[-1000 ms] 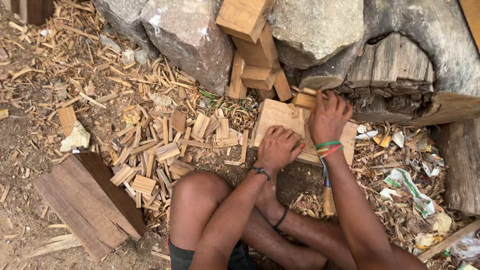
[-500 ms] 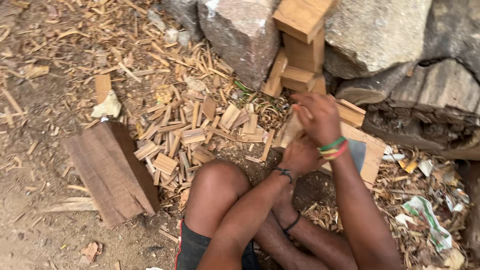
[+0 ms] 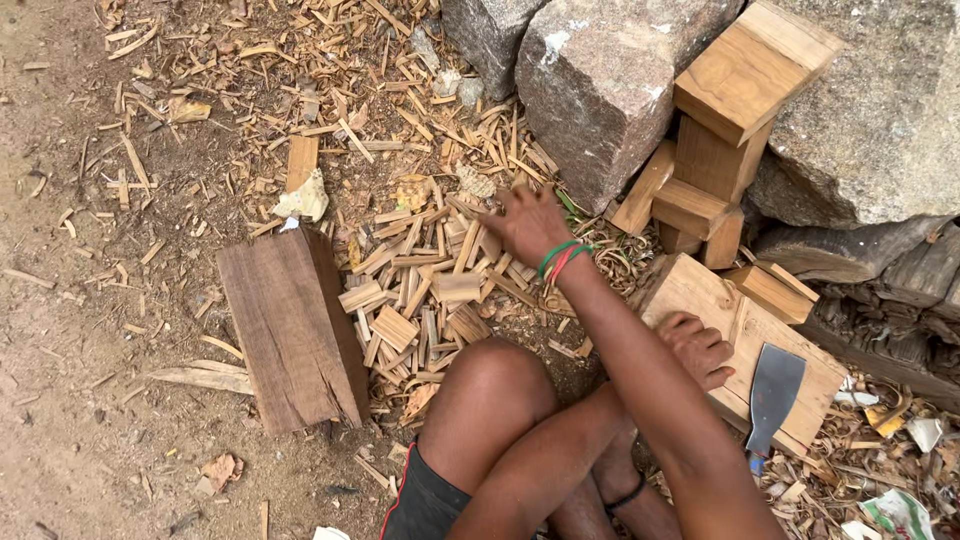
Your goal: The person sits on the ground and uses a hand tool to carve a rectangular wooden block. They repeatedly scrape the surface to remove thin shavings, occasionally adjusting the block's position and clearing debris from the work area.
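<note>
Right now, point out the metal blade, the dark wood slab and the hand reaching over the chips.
metal blade (image 3: 775,392), head view, middle of the flat grey face.
dark wood slab (image 3: 290,325), head view, centre of its top.
right hand (image 3: 525,225), head view, back of the hand.

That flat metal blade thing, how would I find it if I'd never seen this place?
Start at the big grey rocks on the right. Just below them lies a pale flat wooden board, where the left hand rests. The metal blade lies on that board's right end: dark grey and shiny, while everything around it is brown wood.
</note>
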